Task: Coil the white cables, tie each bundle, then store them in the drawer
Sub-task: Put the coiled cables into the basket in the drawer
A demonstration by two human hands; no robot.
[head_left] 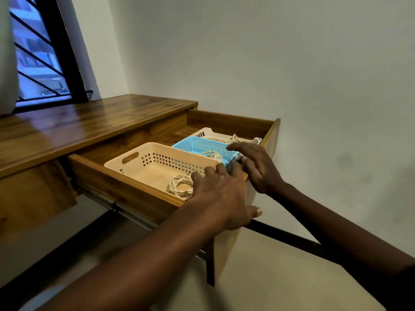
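The wooden drawer (123, 189) stands pulled out of the desk. It holds three baskets side by side: cream (155, 145), blue (202, 144) and white (205, 132). A coiled white cable lies in the cream basket (180, 187), another in the blue one (212, 154), and a third in the white one (234, 138). My left hand (222, 194) grips the drawer front (226, 250), fingers over its top edge beside the cream basket, thumb on the outer face. My right hand (256, 167) rests on the same edge, fingers spread over the blue basket's near rim.
The wooden desk top (89, 124) runs left toward a barred window (38, 59). A plain wall stands behind and to the right. Black desk frame bars (283, 234) cross below the drawer, above a pale floor.
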